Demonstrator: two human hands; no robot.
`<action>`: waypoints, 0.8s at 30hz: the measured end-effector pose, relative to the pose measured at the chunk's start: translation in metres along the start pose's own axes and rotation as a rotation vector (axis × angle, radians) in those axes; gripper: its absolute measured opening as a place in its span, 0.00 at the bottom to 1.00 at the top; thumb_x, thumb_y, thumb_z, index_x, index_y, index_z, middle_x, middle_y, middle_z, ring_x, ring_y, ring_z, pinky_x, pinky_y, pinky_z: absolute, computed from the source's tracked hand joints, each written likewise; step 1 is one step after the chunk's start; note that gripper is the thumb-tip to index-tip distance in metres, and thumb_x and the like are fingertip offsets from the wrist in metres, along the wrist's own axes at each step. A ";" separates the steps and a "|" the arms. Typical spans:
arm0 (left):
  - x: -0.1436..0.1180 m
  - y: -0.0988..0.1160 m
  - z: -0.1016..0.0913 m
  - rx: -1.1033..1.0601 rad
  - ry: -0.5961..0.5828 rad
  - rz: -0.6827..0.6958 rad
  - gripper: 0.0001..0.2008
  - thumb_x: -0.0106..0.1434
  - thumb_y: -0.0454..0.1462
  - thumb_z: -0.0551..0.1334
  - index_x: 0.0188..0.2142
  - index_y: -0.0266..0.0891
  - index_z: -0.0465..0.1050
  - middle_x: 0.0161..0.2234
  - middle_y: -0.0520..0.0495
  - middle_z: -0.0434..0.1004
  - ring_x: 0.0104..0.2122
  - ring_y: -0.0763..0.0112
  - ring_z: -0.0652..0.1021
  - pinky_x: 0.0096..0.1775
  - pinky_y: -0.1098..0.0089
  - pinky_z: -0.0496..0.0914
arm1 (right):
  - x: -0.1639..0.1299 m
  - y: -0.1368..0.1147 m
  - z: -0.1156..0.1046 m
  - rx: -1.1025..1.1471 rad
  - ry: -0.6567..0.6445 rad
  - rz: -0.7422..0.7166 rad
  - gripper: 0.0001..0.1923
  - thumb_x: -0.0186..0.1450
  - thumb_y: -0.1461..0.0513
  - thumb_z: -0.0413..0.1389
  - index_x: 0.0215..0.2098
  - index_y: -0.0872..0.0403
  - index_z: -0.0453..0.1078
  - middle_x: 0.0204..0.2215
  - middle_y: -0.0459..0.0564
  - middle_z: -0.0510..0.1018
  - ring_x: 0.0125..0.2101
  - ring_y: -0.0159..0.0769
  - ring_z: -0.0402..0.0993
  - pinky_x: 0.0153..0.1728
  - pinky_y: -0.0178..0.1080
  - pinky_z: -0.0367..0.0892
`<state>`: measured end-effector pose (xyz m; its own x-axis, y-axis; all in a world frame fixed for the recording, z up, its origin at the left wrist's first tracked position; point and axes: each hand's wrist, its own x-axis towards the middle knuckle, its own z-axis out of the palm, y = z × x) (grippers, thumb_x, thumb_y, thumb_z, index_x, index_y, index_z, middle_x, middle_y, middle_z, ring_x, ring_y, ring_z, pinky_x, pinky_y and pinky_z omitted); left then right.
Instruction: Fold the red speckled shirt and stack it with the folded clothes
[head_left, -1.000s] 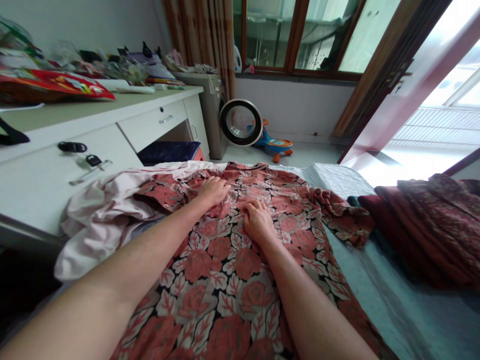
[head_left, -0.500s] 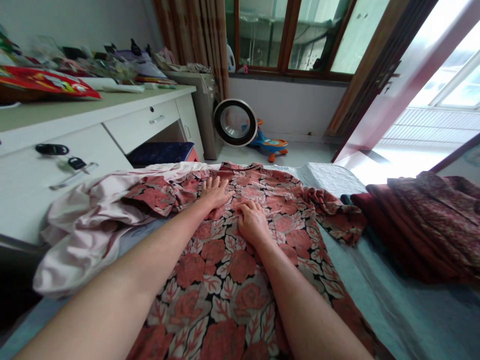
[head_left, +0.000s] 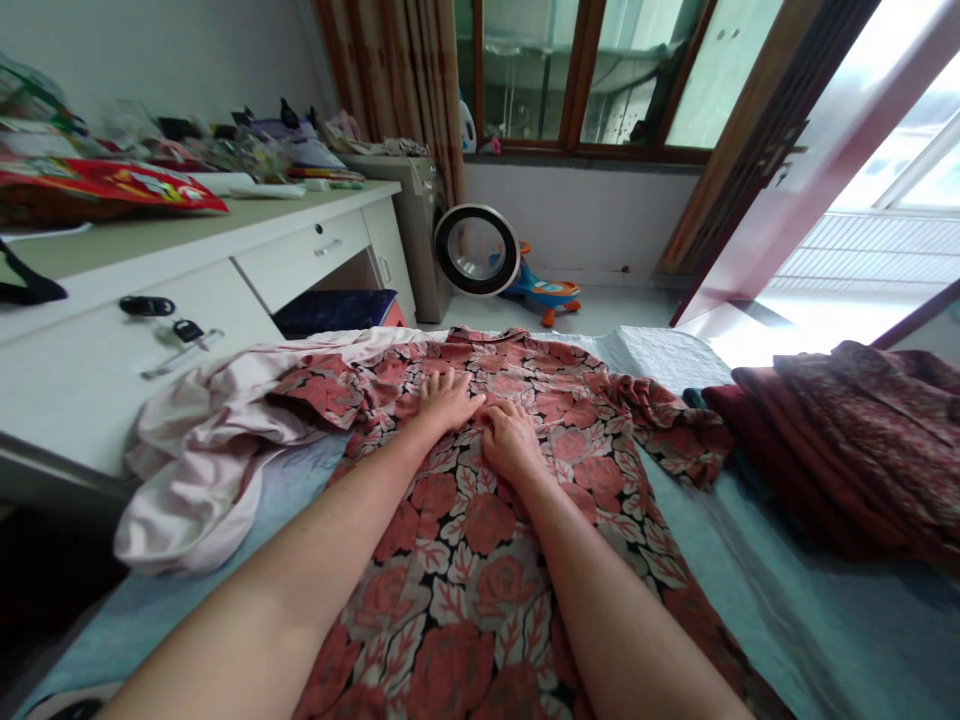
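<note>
A red, grey and black floral dress (head_left: 472, 530) lies spread out, its collar at the far end and a sleeve out to each side. Its lower end runs out of view. My left hand (head_left: 448, 400) rests flat on the upper front, fingers spread and holding nothing. Close beside it, my right hand (head_left: 514, 440) is closed, its bent fingers pinching the cloth near the middle of the chest. What lies under the right fingertips is hidden. A pale pink cloth (head_left: 202, 460) is bunched under and beside the left sleeve.
Folded dark red clothes (head_left: 832, 450) are stacked on the right of the light blue bed cover (head_left: 720, 600). A white desk (head_left: 217, 270) with clutter stands left. Beyond are a washing machine with its door (head_left: 478, 250) open, a blue ride-on toy (head_left: 547, 288) and an open door (head_left: 787, 170).
My left hand has slid slightly right and nearer, closer to my right hand. The right hand stays at nearly the same spot on the dress. The view has shifted a little left.
</note>
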<state>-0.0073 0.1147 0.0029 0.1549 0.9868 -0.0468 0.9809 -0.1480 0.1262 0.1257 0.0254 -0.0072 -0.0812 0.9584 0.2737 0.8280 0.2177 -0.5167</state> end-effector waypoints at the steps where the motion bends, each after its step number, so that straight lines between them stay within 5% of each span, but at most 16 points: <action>1: -0.002 0.004 -0.004 -0.025 -0.001 -0.032 0.32 0.66 0.53 0.53 0.66 0.44 0.57 0.68 0.38 0.53 0.67 0.43 0.56 0.63 0.44 0.53 | 0.002 0.002 0.001 0.019 0.006 0.004 0.15 0.63 0.67 0.50 0.44 0.52 0.75 0.47 0.52 0.76 0.49 0.41 0.67 0.55 0.41 0.60; 7: -0.034 0.041 -0.004 -0.302 0.129 0.199 0.22 0.65 0.32 0.51 0.56 0.40 0.68 0.57 0.42 0.71 0.58 0.64 0.70 0.61 0.64 0.63 | 0.015 0.015 0.005 0.384 0.157 0.180 0.17 0.59 0.67 0.48 0.43 0.54 0.74 0.42 0.52 0.79 0.44 0.37 0.73 0.50 0.39 0.66; 10: -0.054 0.052 0.011 -0.285 0.149 0.230 0.21 0.67 0.35 0.50 0.58 0.40 0.67 0.59 0.41 0.70 0.60 0.62 0.68 0.61 0.62 0.62 | 0.019 0.024 0.004 0.685 0.263 0.363 0.17 0.56 0.66 0.48 0.41 0.54 0.72 0.39 0.50 0.79 0.39 0.36 0.75 0.44 0.38 0.69; 15: -0.070 0.055 0.026 -0.081 0.120 0.200 0.28 0.68 0.49 0.51 0.65 0.43 0.60 0.69 0.42 0.54 0.68 0.52 0.55 0.65 0.52 0.52 | 0.023 0.039 -0.006 1.109 0.395 0.613 0.14 0.53 0.65 0.49 0.38 0.53 0.67 0.33 0.47 0.75 0.33 0.32 0.76 0.38 0.37 0.72; 20: -0.071 0.056 0.027 -0.052 0.084 0.202 0.35 0.67 0.56 0.50 0.67 0.42 0.56 0.70 0.40 0.50 0.69 0.50 0.52 0.65 0.49 0.49 | 0.027 0.059 -0.020 0.981 0.503 0.654 0.17 0.54 0.64 0.47 0.42 0.53 0.65 0.31 0.47 0.74 0.35 0.35 0.76 0.40 0.39 0.73; 24: -0.071 0.055 0.024 -0.055 0.091 0.190 0.35 0.66 0.57 0.51 0.66 0.44 0.57 0.70 0.41 0.50 0.69 0.50 0.52 0.65 0.49 0.49 | 0.024 0.070 -0.032 0.755 0.547 0.605 0.19 0.57 0.62 0.48 0.47 0.54 0.68 0.40 0.53 0.76 0.44 0.41 0.73 0.47 0.42 0.69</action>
<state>0.0389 0.0345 -0.0108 0.3228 0.9437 0.0725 0.9267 -0.3307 0.1783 0.1993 0.0582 -0.0112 0.6320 0.7742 0.0345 0.0827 -0.0231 -0.9963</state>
